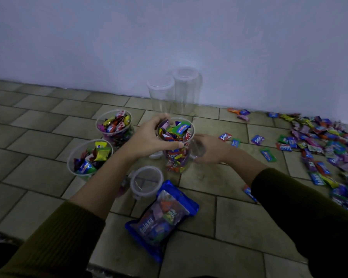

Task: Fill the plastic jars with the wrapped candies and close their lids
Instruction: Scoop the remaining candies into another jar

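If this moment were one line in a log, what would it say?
left hand: grips filled jar rim | right hand: holds clear lid beside it | lid: not yet on | loose candies: floor, right

Jars with candy point(114, 127): three
Empty jars point(161, 97): two
Candy bags point(163, 217): one
Loose candies point(329, 145): too many to count

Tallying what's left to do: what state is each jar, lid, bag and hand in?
centre jar: full, upright, lidless.
back left jar: full, lidless.
front left jar: full, lidless.
shorter wall jar: empty, upright.
taller wall jar: empty, upright.
loose lid: off, on the floor.
candy bag: lying flat, holding candies.
left hand: grips centre jar's rim.
right hand: holds a clear lid beside it.
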